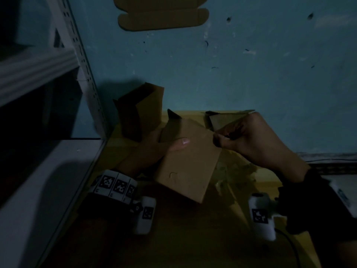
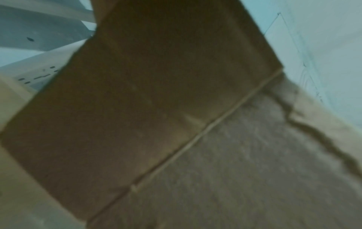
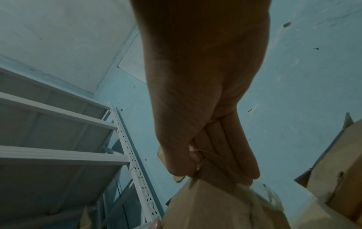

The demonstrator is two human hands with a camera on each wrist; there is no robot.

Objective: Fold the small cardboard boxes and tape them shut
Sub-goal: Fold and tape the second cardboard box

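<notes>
Left hand (image 1: 154, 147) grip clamps your small brown cardboard box (image 1: 185, 159), thumb on top; right hand (image 1: 249, 138) pinches something at its far-right corner, long axis running away from you.

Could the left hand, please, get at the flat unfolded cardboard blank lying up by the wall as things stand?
Probably not yet. The left hand has its grip on the small cardboard box that the right hand also works on, and the flat cardboard blank lies far beyond it, though nothing stands between.

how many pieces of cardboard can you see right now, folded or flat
4: the box in both hands, a part-folded box behind the left hand, another behind the right hand, and a flat blank farthest away. More may be hidden.
</notes>
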